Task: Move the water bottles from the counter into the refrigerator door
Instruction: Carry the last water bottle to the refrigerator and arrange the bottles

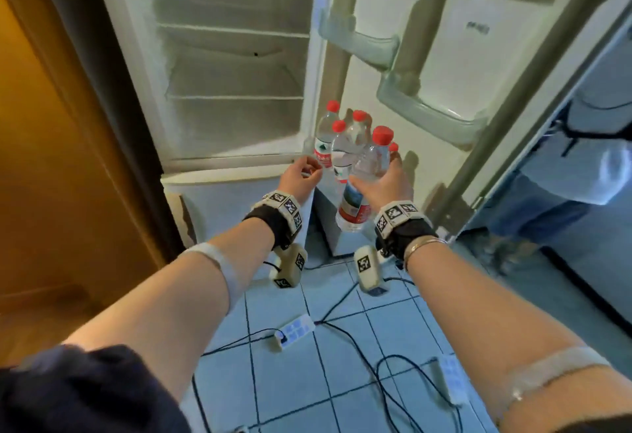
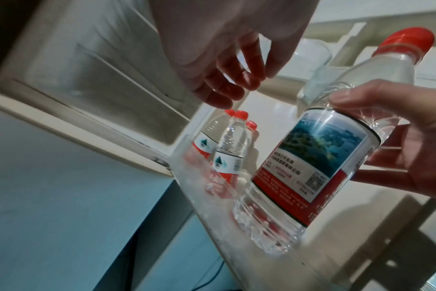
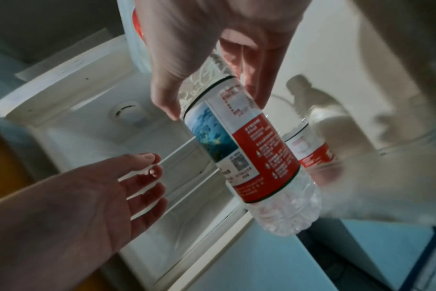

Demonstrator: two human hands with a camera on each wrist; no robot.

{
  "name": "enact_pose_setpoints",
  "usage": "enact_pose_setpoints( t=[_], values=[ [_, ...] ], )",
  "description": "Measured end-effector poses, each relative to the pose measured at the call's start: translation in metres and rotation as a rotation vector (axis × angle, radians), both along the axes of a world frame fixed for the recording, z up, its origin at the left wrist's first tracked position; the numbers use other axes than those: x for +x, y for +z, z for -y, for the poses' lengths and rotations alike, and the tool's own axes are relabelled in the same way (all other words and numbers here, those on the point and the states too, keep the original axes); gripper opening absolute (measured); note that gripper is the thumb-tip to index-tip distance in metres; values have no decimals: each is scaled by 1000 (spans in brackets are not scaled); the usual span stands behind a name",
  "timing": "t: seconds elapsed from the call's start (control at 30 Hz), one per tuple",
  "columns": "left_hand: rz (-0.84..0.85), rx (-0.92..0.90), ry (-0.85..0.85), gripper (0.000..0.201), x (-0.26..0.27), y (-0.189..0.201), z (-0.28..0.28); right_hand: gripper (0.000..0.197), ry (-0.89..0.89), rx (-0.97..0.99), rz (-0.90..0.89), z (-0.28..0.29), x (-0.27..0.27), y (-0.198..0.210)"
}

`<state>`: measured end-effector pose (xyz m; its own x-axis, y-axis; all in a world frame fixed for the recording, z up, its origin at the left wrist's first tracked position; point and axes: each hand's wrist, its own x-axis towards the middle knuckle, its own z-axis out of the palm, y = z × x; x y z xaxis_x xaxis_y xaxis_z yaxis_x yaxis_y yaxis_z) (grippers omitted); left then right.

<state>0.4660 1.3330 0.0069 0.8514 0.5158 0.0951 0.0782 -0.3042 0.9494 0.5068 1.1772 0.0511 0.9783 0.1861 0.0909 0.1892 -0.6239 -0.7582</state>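
My right hand (image 1: 384,177) grips a clear water bottle (image 1: 355,200) with a red cap and a red-and-blue label. The bottle (image 2: 311,157) tilts above the lowest shelf rail (image 2: 194,193) of the open refrigerator door (image 1: 383,15). In the right wrist view the thumb and fingers of the right hand (image 3: 187,59) wrap the bottle (image 3: 247,149) above its label. Several red-capped bottles (image 1: 325,145) stand upright in that shelf. My left hand (image 1: 301,172) hovers just left of them, fingers relaxed and holding nothing.
The fridge compartment (image 1: 232,66) with wire shelves stands open ahead. Two upper door shelves (image 1: 431,107) jut out on the right. Power strips (image 1: 294,330) and cables lie on the tiled floor. Another person (image 1: 564,176) stands at the right; a wooden panel (image 1: 51,159) is on the left.
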Motion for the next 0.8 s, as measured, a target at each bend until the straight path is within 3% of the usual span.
enact_pose_setpoints(
  t=[0.3, 0.53, 0.67, 0.8],
  values=[
    [14, -20, -253, 7, 74, 3, 15, 76, -277, 7, 21, 23, 30, 3],
    [-3, -55, -319, 12, 103, -13, 27, 76, -291, -65, -39, 25, 56, -13],
    [-23, -42, -311, 6, 114, -21, 29, 60, -308, -23, -88, 30, 70, -33],
    [-47, -16, -310, 5, 125, -29, 31, 57, -310, 35, -157, 30, 78, -50]
  ],
)
